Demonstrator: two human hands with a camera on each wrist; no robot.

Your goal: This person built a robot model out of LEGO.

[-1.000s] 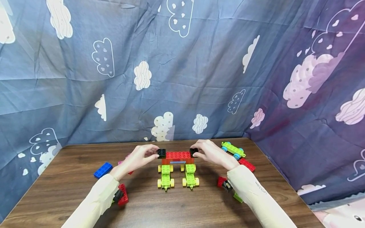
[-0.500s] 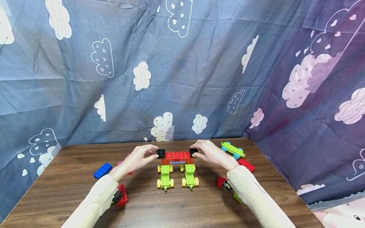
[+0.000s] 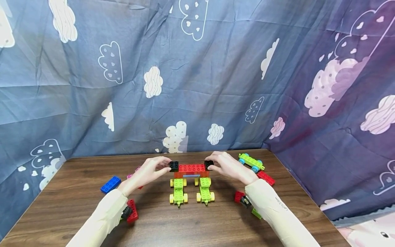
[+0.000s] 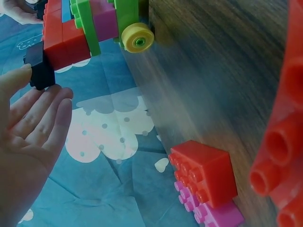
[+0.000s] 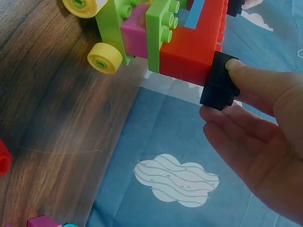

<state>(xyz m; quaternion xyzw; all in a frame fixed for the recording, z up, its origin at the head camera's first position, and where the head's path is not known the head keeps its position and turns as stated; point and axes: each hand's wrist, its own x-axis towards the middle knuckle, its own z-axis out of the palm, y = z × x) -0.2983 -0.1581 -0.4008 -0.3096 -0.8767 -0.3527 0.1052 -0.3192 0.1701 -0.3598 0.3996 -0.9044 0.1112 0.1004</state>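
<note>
My left hand pinches a black brick between thumb and fingers, at the top left end of a red brick row. At the opposite end my right hand pinches a second black brick the same way. Both black bricks sit against the top corners of the red bricks. Below the row, red blocks with a blue piece between them rest over two lime-green wheeled bases with yellow wheels. A pink brick shows between the green layers in the right wrist view.
A blue brick, red and pink bricks, and a red brick with a black piece lie left. At right are a green base with blue wheels, a red brick and a red-black-green cluster. A cloud-patterned curtain stands behind the table.
The head view has shifted very slightly. Both hands keep their pinch on the black bricks, and the brick build looks unchanged.
</note>
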